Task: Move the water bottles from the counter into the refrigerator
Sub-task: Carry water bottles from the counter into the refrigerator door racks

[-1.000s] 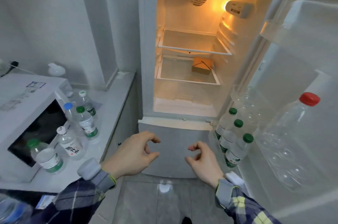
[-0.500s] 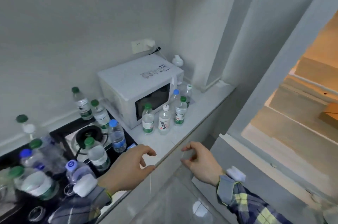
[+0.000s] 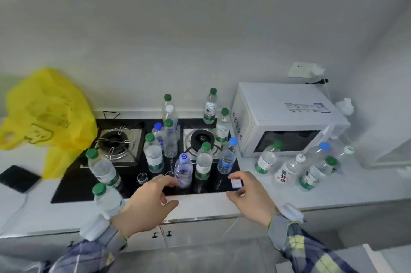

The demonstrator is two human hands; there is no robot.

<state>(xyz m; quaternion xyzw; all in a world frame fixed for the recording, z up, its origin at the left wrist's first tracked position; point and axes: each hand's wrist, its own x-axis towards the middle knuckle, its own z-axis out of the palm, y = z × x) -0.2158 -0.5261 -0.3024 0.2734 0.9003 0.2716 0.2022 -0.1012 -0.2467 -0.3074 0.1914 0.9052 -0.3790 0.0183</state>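
Several clear water bottles stand on the black gas hob [image 3: 73,186] and the white counter [image 3: 333,194]. A purple-capped bottle [image 3: 184,170], a green-capped bottle [image 3: 203,163] and a blue-capped bottle [image 3: 228,157] stand closest to my hands. My left hand [image 3: 146,203] hovers just in front of the purple-capped bottle with loosely curved fingers, holding nothing. Also empty, my right hand [image 3: 249,197] hangs over the hob's front right corner, fingers loosely curved. Another group of bottles [image 3: 287,172] stands in front of the microwave. The refrigerator is out of view.
A white microwave [image 3: 287,117] sits at the right against the wall. A yellow plastic bag [image 3: 46,114] lies at the left, with a black phone [image 3: 19,178] beside it. Cabinet doors [image 3: 200,232] run below the counter edge.
My view has swung left from the open refrigerator to the hob and counter. Both empty hands have come over the counter's front edge, near the front bottles.
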